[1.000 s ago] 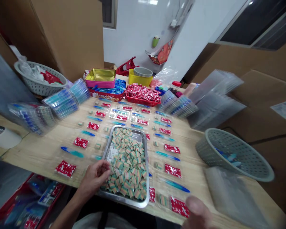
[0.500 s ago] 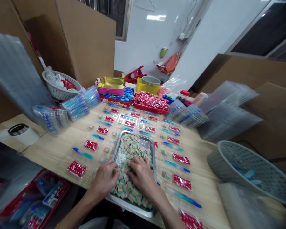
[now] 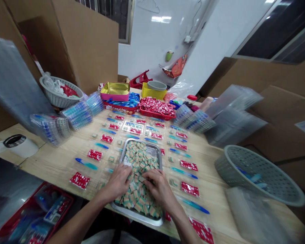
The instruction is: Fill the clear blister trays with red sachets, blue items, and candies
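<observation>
A metal tray (image 3: 156, 150) is heaped with small square pieces (image 3: 137, 196) striped in tan and green. My left hand (image 3: 119, 181) is over the tray's left side, its fingers curled down among the pieces; whatever they grip is hidden. Across from it, my right hand (image 3: 157, 184) bends its fingers and thumb together over the heap, and I cannot make out what is between the tips. Around the tray lie clear plastic blister shells with blue pens (image 3: 86, 163), red spotted packets (image 3: 80, 180) and single small squares (image 3: 111, 159).
Farther back stand a red tray of red packets (image 3: 157, 107), a pink tin (image 3: 115, 91) and a yellow basket (image 3: 154, 91). Stacked filled shells (image 3: 77, 115) line the left. A grey basket (image 3: 259, 176) is at the right, a white cup (image 3: 21, 145) at the left.
The view has shifted slightly, and the tray sits a little farther left in it. My left hand has moved further over the pieces; my right hand stays over the heap, fingers bent.
</observation>
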The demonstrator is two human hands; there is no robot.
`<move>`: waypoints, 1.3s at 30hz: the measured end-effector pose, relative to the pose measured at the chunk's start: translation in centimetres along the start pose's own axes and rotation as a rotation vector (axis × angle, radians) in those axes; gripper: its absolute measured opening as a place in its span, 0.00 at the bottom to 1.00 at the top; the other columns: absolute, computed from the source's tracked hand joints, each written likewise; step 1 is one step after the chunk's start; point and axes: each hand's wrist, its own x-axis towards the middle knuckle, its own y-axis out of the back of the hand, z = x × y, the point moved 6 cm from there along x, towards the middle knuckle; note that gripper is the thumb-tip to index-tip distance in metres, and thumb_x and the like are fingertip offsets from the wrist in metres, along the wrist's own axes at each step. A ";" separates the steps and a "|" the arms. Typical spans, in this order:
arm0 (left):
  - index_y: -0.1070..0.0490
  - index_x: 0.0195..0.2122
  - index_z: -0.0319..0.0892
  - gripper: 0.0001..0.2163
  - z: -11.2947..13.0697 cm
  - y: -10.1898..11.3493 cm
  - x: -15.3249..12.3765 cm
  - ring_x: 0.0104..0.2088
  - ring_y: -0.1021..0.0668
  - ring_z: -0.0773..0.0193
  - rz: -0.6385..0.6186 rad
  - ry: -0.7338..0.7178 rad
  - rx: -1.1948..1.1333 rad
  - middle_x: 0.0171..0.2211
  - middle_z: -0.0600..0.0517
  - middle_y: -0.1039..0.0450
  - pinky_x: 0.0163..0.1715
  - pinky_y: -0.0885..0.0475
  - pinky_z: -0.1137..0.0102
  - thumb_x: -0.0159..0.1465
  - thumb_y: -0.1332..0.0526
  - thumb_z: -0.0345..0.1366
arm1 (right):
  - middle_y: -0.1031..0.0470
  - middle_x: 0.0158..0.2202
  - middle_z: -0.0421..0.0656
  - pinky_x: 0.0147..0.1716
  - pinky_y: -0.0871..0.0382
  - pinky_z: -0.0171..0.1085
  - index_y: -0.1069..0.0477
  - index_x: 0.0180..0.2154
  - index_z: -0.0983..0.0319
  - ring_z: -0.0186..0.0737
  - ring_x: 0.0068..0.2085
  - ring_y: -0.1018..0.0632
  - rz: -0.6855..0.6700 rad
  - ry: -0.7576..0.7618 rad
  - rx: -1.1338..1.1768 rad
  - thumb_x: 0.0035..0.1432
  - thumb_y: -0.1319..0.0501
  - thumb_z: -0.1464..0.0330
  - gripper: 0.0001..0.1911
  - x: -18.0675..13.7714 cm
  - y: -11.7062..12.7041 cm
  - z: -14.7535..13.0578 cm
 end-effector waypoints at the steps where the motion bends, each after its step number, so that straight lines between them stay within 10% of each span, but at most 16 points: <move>1: 0.34 0.31 0.43 0.08 -0.2 -0.1 0.0 0.37 0.31 0.60 0.014 0.011 -0.061 0.32 0.51 0.31 0.39 0.37 0.66 0.53 0.47 0.24 | 0.25 0.33 0.41 0.47 0.41 0.46 0.28 0.34 0.59 0.43 0.39 0.27 -0.005 -0.006 0.013 0.56 0.43 0.75 0.08 0.0 0.0 0.0; 20: 0.33 0.30 0.39 0.09 -1.0 -0.5 -1.5 0.23 0.32 0.70 -0.071 0.184 -0.808 0.21 0.58 0.36 0.22 0.39 0.75 0.46 0.41 0.29 | 0.31 0.24 0.37 0.39 0.35 0.39 0.34 0.24 0.60 0.38 0.30 0.29 -0.005 0.022 0.182 0.46 0.42 0.81 0.10 1.4 -2.2 -2.8; 39: 0.29 0.28 0.41 0.08 -1.5 1.6 -4.2 0.27 0.29 0.65 0.192 0.229 -0.311 0.26 0.54 0.31 0.29 0.38 0.71 0.49 0.45 0.26 | 0.27 0.39 0.46 0.42 0.46 0.42 0.30 0.30 0.63 0.46 0.44 0.30 -0.241 0.102 -0.387 0.53 0.37 0.72 0.02 5.1 -4.0 -2.8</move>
